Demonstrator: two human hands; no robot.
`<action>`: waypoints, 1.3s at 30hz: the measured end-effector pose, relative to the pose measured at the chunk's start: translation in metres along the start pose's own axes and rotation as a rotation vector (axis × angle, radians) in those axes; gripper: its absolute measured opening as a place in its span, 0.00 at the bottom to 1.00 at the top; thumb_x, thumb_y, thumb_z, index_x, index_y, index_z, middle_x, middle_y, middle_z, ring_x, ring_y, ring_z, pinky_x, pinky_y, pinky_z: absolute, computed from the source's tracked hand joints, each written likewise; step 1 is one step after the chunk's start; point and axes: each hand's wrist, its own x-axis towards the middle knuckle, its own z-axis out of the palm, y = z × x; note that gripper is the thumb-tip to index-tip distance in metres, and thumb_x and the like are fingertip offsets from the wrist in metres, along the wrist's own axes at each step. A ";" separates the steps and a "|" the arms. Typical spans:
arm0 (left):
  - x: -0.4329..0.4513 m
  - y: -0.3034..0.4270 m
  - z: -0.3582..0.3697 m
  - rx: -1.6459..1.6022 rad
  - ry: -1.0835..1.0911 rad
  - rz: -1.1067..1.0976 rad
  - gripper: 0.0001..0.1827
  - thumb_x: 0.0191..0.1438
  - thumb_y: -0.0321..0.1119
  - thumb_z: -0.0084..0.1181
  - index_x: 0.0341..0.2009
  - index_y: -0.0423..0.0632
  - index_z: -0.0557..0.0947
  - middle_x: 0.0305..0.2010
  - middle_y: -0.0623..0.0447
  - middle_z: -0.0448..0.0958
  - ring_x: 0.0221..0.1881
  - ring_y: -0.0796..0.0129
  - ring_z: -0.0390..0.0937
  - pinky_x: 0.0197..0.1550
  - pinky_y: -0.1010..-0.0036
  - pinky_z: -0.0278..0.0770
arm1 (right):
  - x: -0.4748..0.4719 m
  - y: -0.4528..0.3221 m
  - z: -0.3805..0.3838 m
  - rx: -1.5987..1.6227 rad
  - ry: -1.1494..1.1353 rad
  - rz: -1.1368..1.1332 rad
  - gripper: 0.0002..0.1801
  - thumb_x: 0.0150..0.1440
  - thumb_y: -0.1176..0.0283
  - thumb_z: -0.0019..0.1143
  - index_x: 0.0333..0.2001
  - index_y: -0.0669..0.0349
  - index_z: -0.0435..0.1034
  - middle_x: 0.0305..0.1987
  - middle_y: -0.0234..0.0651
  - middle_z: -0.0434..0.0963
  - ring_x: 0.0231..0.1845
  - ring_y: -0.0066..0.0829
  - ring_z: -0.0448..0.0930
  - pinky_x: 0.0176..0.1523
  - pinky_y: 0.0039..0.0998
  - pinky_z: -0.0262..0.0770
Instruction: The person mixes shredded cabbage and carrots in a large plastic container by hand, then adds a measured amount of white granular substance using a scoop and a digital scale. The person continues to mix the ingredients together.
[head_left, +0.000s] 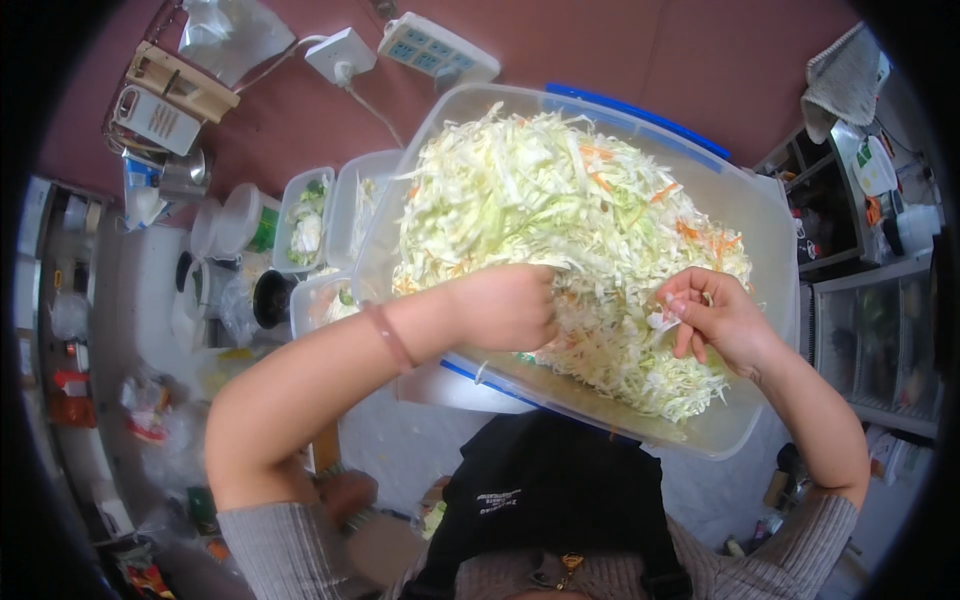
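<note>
Before me stands a large translucent plastic tub (772, 225) with blue side clips. It is heaped with shredded cabbage (525, 180), with thin carrot strips (686, 229) mixed in. My left hand (510, 307) is over the near-left part of the heap, its back towards me and its fingers curled. Whether those fingers hold any shreds is hidden. At the right side of the heap, my right hand (709, 311) pinches a few pale cabbage shreds between thumb and fingers.
Left of the tub are smaller containers, one with broccoli and cauliflower (306, 232). Round lidded tubs (244, 217) stand beyond them. A power strip (439, 49) and a plugged-in socket (341, 56) are on the wall behind. Glass-fronted shelving (874, 337) is at the right.
</note>
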 end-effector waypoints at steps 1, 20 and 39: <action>0.010 0.001 0.007 -0.001 -0.025 -0.014 0.07 0.53 0.37 0.59 0.27 0.54 0.86 0.31 0.58 0.82 0.36 0.65 0.80 0.46 0.68 0.74 | 0.001 0.004 -0.003 -0.028 -0.018 -0.005 0.09 0.72 0.75 0.50 0.53 0.65 0.70 0.41 0.39 0.81 0.23 0.20 0.82 0.18 0.17 0.68; 0.026 0.011 -0.031 -0.308 0.297 -0.153 0.07 0.54 0.32 0.60 0.39 0.48 0.82 0.34 0.51 0.81 0.43 0.58 0.82 0.48 0.69 0.79 | -0.024 0.004 -0.023 -0.858 0.225 -0.827 0.03 0.72 0.74 0.50 0.48 0.58 0.68 0.44 0.32 0.78 0.32 0.15 0.73 0.34 0.20 0.71; -0.032 0.188 -0.067 -2.702 1.362 -0.578 0.15 0.73 0.40 0.48 0.47 0.40 0.77 0.38 0.42 0.74 0.28 0.63 0.72 0.24 0.73 0.72 | -0.004 -0.070 -0.014 -0.621 0.172 -0.735 0.15 0.65 0.69 0.61 0.53 0.64 0.76 0.47 0.42 0.84 0.47 0.36 0.86 0.50 0.35 0.82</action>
